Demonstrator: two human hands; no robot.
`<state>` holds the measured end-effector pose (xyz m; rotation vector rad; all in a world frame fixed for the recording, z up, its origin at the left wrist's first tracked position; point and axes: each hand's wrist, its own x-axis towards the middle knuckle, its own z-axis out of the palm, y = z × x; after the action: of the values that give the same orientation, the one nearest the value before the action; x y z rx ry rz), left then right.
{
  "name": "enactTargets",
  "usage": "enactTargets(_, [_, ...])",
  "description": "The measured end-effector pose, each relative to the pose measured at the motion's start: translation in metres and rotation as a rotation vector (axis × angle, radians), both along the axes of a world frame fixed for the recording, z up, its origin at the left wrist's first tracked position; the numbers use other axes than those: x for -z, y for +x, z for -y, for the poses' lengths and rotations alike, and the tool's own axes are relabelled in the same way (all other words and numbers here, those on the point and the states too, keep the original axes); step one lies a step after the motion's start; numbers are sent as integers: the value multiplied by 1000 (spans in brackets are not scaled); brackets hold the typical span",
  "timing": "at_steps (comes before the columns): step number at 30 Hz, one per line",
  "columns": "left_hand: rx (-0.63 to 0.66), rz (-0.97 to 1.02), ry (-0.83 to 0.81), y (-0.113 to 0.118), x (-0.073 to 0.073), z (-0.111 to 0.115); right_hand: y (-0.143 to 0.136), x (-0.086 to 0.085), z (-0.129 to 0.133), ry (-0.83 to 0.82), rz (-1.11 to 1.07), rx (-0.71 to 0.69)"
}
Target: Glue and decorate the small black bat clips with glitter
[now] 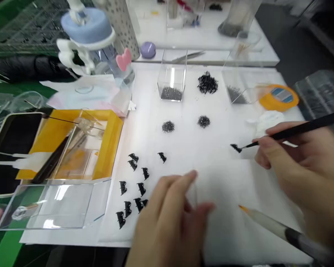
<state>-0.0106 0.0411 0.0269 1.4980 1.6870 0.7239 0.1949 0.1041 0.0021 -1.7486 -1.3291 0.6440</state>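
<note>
- Right hand (292,167), right of the frame: fingers pinched round a thin black stick (303,129) that runs up to the right edge; its fine tip points left and down.
- Small black piece (236,148), at the tip of the stick, right of centre: dark, flat, irregular with a short prong, resting on or just above the white sheet (183,148); which of the two cannot be told.
- Pencil-like tool (269,220), lower right: pale shaft, orange tip pointing up-left, dark blurred end toward the corner, lying under the right hand.
- Left hand (169,218), bottom centre: fingers loosely extended and apart, gripping nothing that can be seen, blurred, over the white sheet.
- Black clips (136,185), a scatter of about ten, left of the left hand: small, glossy, each with a forked outline, lying singly and well spaced; one stands apart at upper right of the group.
- Two small grey heaps (168,126) of fine dark grains, centre; a looser black heap (208,83) of curled bits above them.
- Clear square box (172,79), upper centre, upright, grey grains covering its floor.
- Roll of orange tape (278,97), upper right, lying flat.
- Yellow tray (111,129), left, holding a clear box and a dark stick.
- Clear flat case (58,204), lower left, just below the tray.
- Phone (13,137), far left, dark screen.
- Blue-capped bottle (87,27), upper left, with a pink heart tag.
</note>
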Motion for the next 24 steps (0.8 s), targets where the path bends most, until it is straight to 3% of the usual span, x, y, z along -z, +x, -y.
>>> enactTargets(2, [47, -419, 175, -13, 3, -11, 2, -5, 2, -69, 172, -23])
enactTargets(4, [65, -674, 232, -22, 6, -25, 2, -13, 7, -11, 230, -29])
enactTargets(8, [112, -808, 246, -27, 8, -43, -6, -32, 9, 201, 222, 18])
enactTargets(11, [112, -814, 258, -24, 8, -47, -16, -34, -8, 148, -108, -92])
enactTargets(14, [108, -742, 255, -22, 9, -47, -26, -22, -34, 4, -361, -198])
enactTargets(19, [86, -530, 367, -19, 4, -37, -41, -5, -57, -33, -349, -177])
enactTargets(22, [100, -115, 301, -12, -5, -25, -46, -4, -56, 0, -278, -161])
enactTargets(24, [98, 247, 70, -5, -8, -19, -47, -3, -54, 22, -241, -140])
